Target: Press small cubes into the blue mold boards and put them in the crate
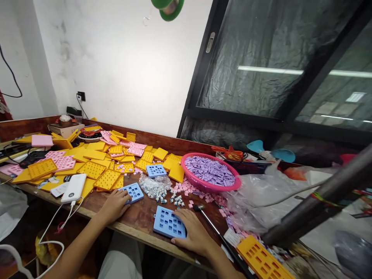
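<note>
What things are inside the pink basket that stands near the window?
Many small purple pieces are heaped inside the pink basket. Only the top layer shows; the basket's floor and anything deeper are covered and cannot be seen.

Behind the fingers [123,195], both forearms [83,238] are bare. Plain, pale grey trousers [120,257] cover the leg below the left hand's fingers

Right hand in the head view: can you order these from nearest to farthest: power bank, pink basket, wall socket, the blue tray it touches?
1. Blue tray: touching the right hand, on its left.
2. Pink basket: beyond the hand, slightly right.
3. Power bank: well left, past the left hand.
4. Wall socket: back left, raised.
</note>
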Motion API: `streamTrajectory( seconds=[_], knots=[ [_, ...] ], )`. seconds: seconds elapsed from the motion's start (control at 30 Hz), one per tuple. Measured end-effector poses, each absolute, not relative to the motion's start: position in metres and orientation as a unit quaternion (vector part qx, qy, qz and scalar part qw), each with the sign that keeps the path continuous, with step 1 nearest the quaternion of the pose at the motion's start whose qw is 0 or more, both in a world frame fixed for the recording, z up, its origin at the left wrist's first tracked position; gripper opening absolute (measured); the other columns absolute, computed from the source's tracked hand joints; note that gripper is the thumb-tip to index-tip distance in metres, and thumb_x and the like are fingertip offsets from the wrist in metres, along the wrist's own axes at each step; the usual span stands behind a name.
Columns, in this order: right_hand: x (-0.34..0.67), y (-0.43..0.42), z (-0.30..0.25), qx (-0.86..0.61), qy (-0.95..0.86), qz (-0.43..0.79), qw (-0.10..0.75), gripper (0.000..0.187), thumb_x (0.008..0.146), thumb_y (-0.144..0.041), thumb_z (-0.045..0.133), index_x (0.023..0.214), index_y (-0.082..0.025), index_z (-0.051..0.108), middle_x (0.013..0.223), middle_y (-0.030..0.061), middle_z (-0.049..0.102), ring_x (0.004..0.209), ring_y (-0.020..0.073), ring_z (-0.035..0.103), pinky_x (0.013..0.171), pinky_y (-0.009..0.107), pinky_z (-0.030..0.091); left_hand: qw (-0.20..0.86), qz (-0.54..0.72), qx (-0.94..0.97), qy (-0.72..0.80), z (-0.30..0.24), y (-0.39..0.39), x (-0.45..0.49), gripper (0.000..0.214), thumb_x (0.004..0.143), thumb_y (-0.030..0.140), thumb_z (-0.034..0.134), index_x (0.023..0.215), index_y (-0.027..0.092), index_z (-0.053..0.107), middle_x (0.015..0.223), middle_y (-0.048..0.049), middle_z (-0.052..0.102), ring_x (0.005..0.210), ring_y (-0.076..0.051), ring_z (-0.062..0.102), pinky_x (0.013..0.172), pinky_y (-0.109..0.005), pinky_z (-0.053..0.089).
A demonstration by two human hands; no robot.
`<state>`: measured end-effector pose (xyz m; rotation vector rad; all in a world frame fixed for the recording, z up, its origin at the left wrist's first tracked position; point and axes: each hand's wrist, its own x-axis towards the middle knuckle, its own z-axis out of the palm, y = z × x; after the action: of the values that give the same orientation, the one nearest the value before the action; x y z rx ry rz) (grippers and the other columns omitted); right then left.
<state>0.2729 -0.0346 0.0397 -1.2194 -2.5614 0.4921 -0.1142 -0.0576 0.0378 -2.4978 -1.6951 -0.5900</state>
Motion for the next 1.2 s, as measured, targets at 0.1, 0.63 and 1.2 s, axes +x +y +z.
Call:
streamTrajectory(
  seconds=[0.1, 0.63, 1.2],
  knots=[
    [0.278, -0.036, 0.04, -0.406, -0.883, 0.195, 0.133, 0.089, 0.07, -0.061, 0.081, 0.146, -0.023, 0.054, 0.156, 0.0168, 0.044, 0.144, 0.0392, 0.037, 0.121, 0.057, 0.026, 0.032, -0.224, -0.819, -0.527, 0.043, -0.049, -0.087, 0.014, 0.097, 0.03, 0.055, 0.103, 0.022, 0.065, 0.113, -0.0079, 0.064, 0.107, -0.025, 0.058, 0.096, -0.039, 0.042],
    [0.265, 0.047, 0.047, -0.382, -0.883, 0.206, 0.179, 0.015, 0.086, -0.019, 0.066, 0.094, -0.024, 0.079, 0.096, 0.0039, 0.075, 0.093, 0.0213, 0.067, 0.085, 0.031, 0.049, -0.064, -0.13, -0.917, -0.372, 0.035, 0.057, 0.007, 0.015, 0.094, 0.019, 0.061, 0.105, 0.021, 0.071, 0.1, -0.0045, 0.073, 0.095, -0.02, 0.066, 0.084, -0.028, 0.046],
    [0.26, 0.025, 0.048, -0.327, -0.847, 0.345, 0.238, 0.01, 0.086, -0.02, 0.073, 0.094, -0.023, 0.078, 0.102, 0.005, 0.075, 0.095, 0.0209, 0.069, 0.091, 0.034, 0.052, -0.27, -0.187, -0.884, -0.333, 0.052, 0.026, 0.007, 0.013, 0.09, 0.033, 0.071, 0.093, 0.022, 0.075, 0.104, -0.0032, 0.073, 0.094, -0.017, 0.067, 0.085, -0.026, 0.047]
  ],
)
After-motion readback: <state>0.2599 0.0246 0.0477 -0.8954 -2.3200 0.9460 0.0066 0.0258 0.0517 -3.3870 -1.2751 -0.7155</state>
